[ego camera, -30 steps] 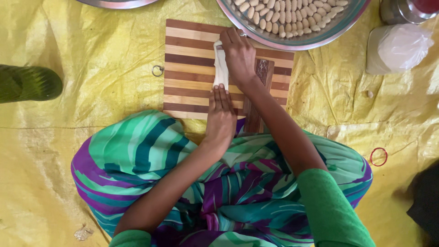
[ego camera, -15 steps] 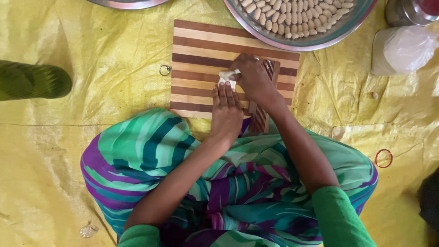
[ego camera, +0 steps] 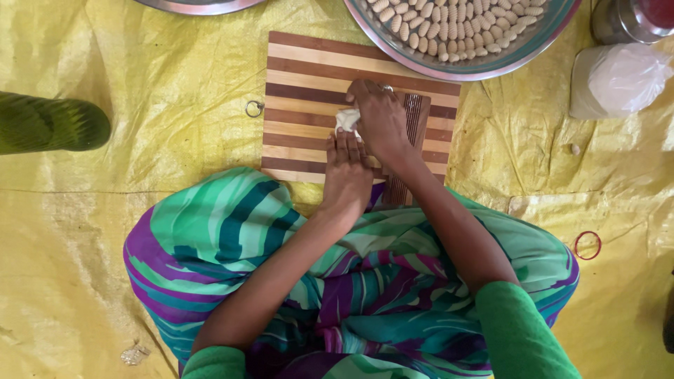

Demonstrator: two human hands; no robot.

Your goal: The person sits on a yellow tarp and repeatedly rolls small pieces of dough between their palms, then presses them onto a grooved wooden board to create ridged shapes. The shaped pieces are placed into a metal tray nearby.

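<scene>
A striped wooden board (ego camera: 309, 70) lies on the yellow sheet in front of my knees. A small lump of white dough (ego camera: 346, 119) sits on it, under my fingers. My right hand (ego camera: 382, 123) is curled over the dough and covers most of it. My left hand (ego camera: 346, 172) rests flat just below, its fingertips touching the dough. A small ridged wooden paddle (ego camera: 414, 116) lies on the board, partly hidden under my right hand and wrist.
A large metal bowl (ego camera: 491, 67) with several ridged dough pieces stands beyond the board. A clear bag of white flour (ego camera: 618, 81) and a metal tin (ego camera: 625, 21) lie at the right. A green sandal (ego camera: 49, 126) is at left, a red band (ego camera: 587, 245) at right.
The dough was a long strip stretched up the board; it is now gathered into a small lump. My right hand has drawn back toward me over it.
</scene>
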